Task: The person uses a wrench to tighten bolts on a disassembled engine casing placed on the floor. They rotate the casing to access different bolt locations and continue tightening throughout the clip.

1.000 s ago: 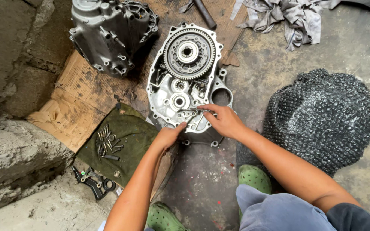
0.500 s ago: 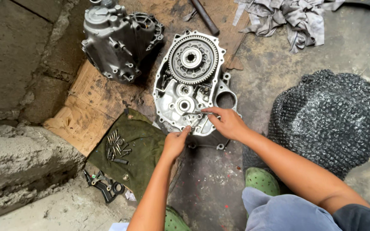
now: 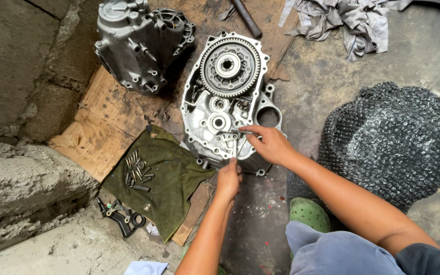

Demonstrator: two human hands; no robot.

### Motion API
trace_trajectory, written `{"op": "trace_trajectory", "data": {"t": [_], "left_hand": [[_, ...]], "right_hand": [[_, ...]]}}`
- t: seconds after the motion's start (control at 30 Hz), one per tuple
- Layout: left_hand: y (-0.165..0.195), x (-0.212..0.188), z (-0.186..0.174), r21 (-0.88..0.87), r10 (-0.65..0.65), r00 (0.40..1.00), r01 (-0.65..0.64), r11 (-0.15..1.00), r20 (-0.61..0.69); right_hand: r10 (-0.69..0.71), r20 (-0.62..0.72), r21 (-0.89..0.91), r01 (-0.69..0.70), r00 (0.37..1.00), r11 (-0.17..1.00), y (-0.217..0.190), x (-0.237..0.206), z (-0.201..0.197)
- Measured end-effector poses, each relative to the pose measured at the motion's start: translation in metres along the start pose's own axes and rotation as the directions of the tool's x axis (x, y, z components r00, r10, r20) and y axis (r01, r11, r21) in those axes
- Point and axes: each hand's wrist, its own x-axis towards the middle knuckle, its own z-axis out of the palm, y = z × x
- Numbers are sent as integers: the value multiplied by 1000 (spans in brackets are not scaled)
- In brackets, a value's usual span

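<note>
At the centre of the frame an open engine case half (image 3: 215,122) lies flat on cardboard (image 3: 103,117), a large toothed gear (image 3: 229,66) in its upper part. A small T-shaped metal tool (image 3: 232,140) stands over its lower edge. The left hand (image 3: 228,178) pinches the tool's shaft from below, fingers closed around it; the right hand (image 3: 270,144) grips the crossbar. To the lower left a green cloth (image 3: 169,178) holds loose bolts (image 3: 137,168). Another engine casing (image 3: 141,43) sits at upper left, and a black bubble-wrapped bundle (image 3: 390,137) at right.
</note>
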Motion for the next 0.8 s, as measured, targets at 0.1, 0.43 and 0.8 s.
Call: {"op": "trace_trajectory", "data": {"t": [0.1, 0.43, 0.8], "left_hand": [[9, -12, 21, -213, -181, 979, 197, 957, 89], [1, 0, 23, 30, -94, 996, 94, 995, -7], [25, -19, 11, -536, -177, 949, 295, 791, 261]], "right_hand": [[8, -3, -7, -8, 1000, 1000, -2, 1, 0], [69, 7, -61, -69, 998, 996, -13, -2, -5], [-705, 38, -48, 706, 709, 707, -31, -19, 45]]}}
